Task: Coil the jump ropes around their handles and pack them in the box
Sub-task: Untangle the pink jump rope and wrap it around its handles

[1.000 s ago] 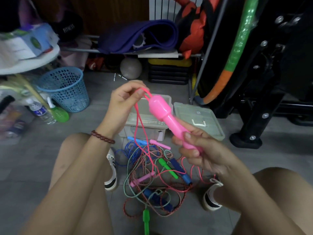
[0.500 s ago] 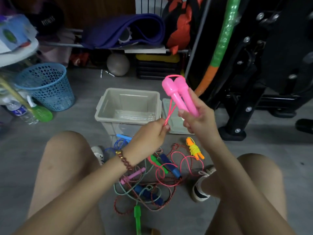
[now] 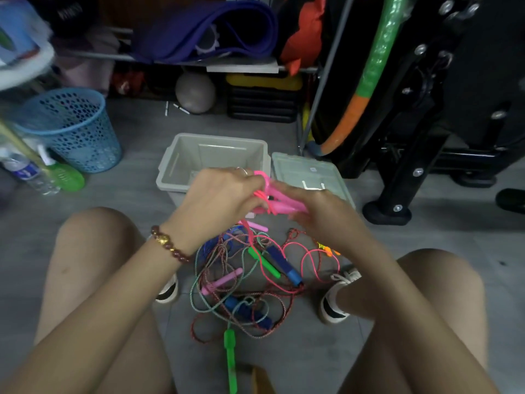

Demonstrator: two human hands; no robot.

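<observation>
hands (image 3: 272, 203) lowered, seemingly winding pink handles (image 3: 281, 199)

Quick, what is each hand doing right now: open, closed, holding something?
Left hand: closed on the pink rope, beside the handles.
Right hand: closed on the pink handles.

A grey floor (image 3: 136, 194) carries an open box (image 3: 216, 155) with its lid (image 3: 309, 172) just beside it. Nearer lies a tangle of ropes (image 3: 244, 280); a blue basket (image 3: 76, 129) and a bottle (image 3: 28, 174) stand left.
</observation>
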